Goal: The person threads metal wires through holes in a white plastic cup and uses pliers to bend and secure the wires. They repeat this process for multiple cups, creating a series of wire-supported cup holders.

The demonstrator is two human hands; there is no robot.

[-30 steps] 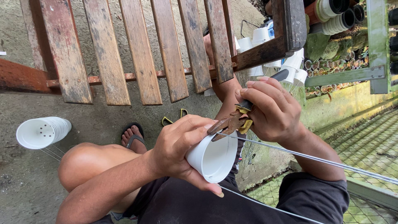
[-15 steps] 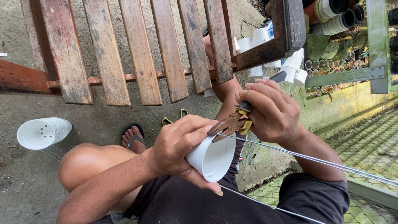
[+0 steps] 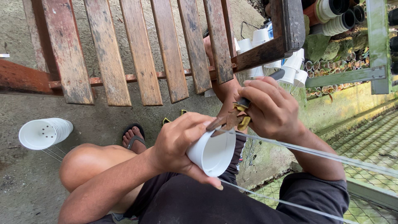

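1. Two bare hands work close under the camera, above the person's lap; the left hand (image 3: 182,143) is wrapped round a small white plastic pot (image 3: 212,151), fingers curled over its wall and thumb under its lower edge, so the pot is held firmly with its open mouth turned toward the viewer and down to the right.
2. Just beside it, the right hand (image 3: 271,110) is closed tight round the handles of a pair of pliers (image 3: 228,120); the rusty nose points left, straight at the pot's upper rim, and touches it or very nearly.
3. Pot and pliers meet at that rim; the pliers' long axis runs roughly level from right hand to pot; the left hand is the nearer to the pot, being on it.
4. Thin wires (image 3: 315,151) run from the rim away to the right edge; another passes below the pot across the dark shorts; whether the pliers' nose grips a wire I cannot tell, the tip being small and partly behind the fingers.
5. Farther off, a bare knee and a sandalled foot (image 3: 133,137) rest on concrete; a stack of white pots (image 3: 44,132) lies on its side at left.
6. Farthest, a worn wooden bench (image 3: 141,54) crosses the top, with more white pots (image 3: 292,66) behind it, partly hidden.
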